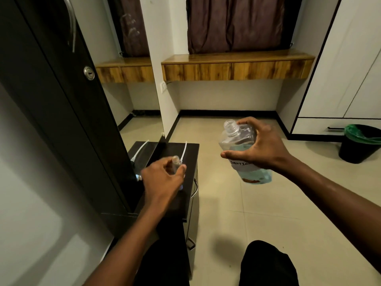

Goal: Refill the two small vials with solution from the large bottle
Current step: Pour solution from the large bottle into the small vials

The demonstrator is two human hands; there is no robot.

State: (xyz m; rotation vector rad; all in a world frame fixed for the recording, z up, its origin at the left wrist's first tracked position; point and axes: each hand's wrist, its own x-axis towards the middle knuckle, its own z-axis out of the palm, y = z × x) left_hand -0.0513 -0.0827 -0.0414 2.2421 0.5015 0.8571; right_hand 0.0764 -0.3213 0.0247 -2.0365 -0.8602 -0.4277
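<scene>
My right hand [260, 144] grips the large clear bottle [235, 139] in the air over the floor. The bottle is uncapped, tilted with its mouth toward the upper left, and holds pale blue liquid in its lower part; a white label reads "SOLUTION". My left hand [162, 180] is over the small black cabinet [189, 153] and closes around a small clear vial [176, 162], which is blurred and partly hidden by my fingers. A second vial is not clearly visible. A white dip tube [184, 151] lies on the cabinet top just behind the vial.
A tall mirror [132, 96] with a dark wardrobe door stands to the left of the cabinet. A wooden shelf [237, 67] runs along the far wall under a curtain. A black bin [358, 143] with a green liner sits at the right. My knee [268, 265] shows at the bottom.
</scene>
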